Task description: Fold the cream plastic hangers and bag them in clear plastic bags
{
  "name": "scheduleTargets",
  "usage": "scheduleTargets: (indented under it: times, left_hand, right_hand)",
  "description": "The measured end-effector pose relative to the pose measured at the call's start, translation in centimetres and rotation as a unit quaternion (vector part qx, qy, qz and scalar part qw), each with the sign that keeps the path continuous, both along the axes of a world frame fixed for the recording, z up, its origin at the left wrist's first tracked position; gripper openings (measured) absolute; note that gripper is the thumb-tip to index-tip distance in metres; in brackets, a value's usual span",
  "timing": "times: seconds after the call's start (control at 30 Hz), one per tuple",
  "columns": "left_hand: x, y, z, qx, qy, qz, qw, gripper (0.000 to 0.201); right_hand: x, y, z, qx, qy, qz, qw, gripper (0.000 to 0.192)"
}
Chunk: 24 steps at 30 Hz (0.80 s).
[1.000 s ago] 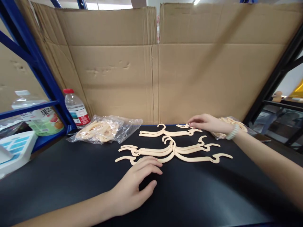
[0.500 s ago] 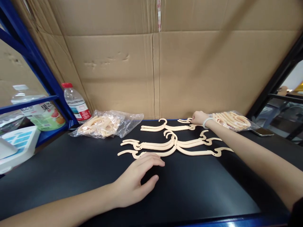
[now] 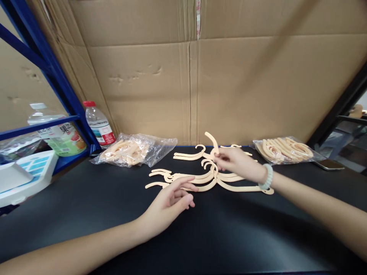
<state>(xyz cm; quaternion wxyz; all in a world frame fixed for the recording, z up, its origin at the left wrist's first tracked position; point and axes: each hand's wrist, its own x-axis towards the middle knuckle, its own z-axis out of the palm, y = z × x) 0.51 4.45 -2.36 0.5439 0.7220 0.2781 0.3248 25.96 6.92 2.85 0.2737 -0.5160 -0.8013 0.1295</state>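
Between the fingers of my right hand [image 3: 236, 162] is a cream plastic hanger arm [image 3: 212, 143], its curved end sticking up to the left. The fingers are closed on it above the hangers. Below lie several cream folding hangers [image 3: 200, 187] in a nested row, hooks toward the cardboard; their right-hand parts are partly hidden by my right hand and wrist. My left hand [image 3: 169, 202] is at the near left of the row, fingers apart and slightly curled, with nothing held. Behind, more loose hanger pieces [image 3: 187, 156] lie on the black table [image 3: 200, 236].
A clear bag of hanger parts [image 3: 126, 151] lies back left, and another bag [image 3: 286, 150] back right beside a phone [image 3: 329, 164]. A red-capped bottle [image 3: 99, 126] stands by the blue frame [image 3: 57, 76]. Cardboard [image 3: 243, 84] walls the back.
My right hand has come left and nearer from the back right, lifting a hanger arm off the table. My left hand's fingers have curled a little; the view has shifted slightly.
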Motion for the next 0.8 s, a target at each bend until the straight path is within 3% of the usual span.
scheduleTargets:
  times: [0.07, 0.2, 0.37, 0.53, 0.6, 0.67, 0.73, 0.8]
  left_hand:
    - [0.2, 0.0, 0.1, -0.027, -0.030, 0.004, 0.999, 0.044]
    - [0.4, -0.1, 0.5, -0.046, -0.041, 0.011, 0.998, 0.027]
    - [0.1, 0.1, 0.5, -0.043, -0.038, 0.061, 0.997, 0.023]
    - [0.1, 0.1, 0.3, -0.068, -0.023, 0.045, 0.996, 0.026]
    - [0.2, 0.1, 0.3, -0.076, -0.027, 0.051, 0.995, 0.027]
    - [0.3, 0.2, 0.3, -0.099, -0.043, 0.054, 0.993, 0.028]
    - [0.4, 0.2, 0.2, -0.128, -0.062, 0.049, 0.989, 0.029]
    - [0.4, 0.3, 0.1, -0.144, -0.070, 0.043, 0.986, 0.031]
  right_hand:
    - [-2.8, -2.3, -0.3, 0.008, 0.030, 0.074, 0.997, 0.023]
    - [-5.9, -4.5, -0.5, -0.052, 0.078, 0.166, 0.982, 0.025]
    - [-6.1, -4.2, -1.1, -0.157, 0.136, 0.129, 0.970, 0.018]
    - [-5.7, -4.5, -1.3, -0.206, 0.173, 0.126, 0.955, 0.025]
    - [-4.9, -3.7, -1.0, -0.159, 0.143, 0.125, 0.969, 0.028]
    - [-3.3, -1.9, -0.6, -0.033, 0.060, 0.082, 0.994, 0.031]
    - [-1.0, 0.7, -0.7, 0.094, -0.089, 0.002, 0.992, 0.023]
    - [1.6, 3.2, -1.4, 0.090, -0.199, -0.019, 0.976, 0.016]
